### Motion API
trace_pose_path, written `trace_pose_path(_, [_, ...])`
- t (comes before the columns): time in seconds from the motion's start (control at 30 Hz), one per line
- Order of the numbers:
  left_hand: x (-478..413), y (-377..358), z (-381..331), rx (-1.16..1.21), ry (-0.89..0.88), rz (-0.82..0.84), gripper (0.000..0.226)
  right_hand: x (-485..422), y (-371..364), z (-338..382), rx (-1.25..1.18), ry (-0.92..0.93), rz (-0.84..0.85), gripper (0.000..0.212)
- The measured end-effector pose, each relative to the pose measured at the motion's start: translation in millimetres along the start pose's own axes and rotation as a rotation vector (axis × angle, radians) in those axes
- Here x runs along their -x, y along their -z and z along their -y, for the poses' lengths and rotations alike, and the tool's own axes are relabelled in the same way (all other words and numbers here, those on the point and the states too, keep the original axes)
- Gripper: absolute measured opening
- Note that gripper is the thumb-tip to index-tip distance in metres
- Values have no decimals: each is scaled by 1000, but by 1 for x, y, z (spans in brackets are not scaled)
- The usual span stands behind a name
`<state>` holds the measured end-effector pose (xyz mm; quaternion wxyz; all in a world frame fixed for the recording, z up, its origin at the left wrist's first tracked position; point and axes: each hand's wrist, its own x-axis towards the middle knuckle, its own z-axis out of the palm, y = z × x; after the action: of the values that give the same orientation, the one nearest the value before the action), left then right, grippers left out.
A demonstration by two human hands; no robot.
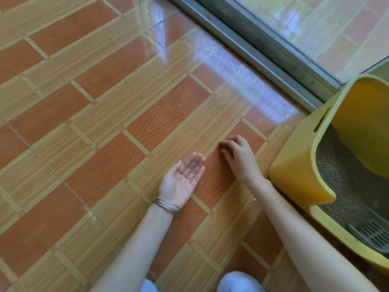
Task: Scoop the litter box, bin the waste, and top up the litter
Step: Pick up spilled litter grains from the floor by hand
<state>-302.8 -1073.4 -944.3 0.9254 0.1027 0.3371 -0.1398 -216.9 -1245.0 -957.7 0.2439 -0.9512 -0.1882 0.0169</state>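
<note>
Gathering stray litter granules [221, 168] off the tiled floor [105, 102] beside the yellow litter box [299, 165].
Left hand [183, 179] lying flat, palm up as a tray; right hand [236, 153] curling fingers to sweep granules in.

Bright daylight from glass door [336, 28]; glare streaks floor tiles [210, 57]; edges bowed.

**Floor Surface and Items Resting on It**

We see a glossy tiled floor [105, 106] in an orange and tan wood-grain pattern. A yellow litter box [299, 165] stands on it at the right, near a sliding-door track [263, 49]. Scattered litter granules [221, 168] lie on the tiles just beside the box.
</note>
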Motion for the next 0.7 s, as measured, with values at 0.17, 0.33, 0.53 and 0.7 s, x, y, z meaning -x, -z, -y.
trace_pose_path(0.17, [7,3,-4,-20,-5,26,35,-4,-1,2,19,125,48,3])
trace_pose_path(0.33, [12,4,-3,-43,-1,39,37,23,6,4,-42,159,126,3])
trace_pose_path(0.53, [18,1,-2,-55,2,53,37,61,26,-3,-147,-92,1,15])
trace_pose_path(0.7, [20,0,0,-71,5,40,40,67,16,2,-125,-182,13,16])
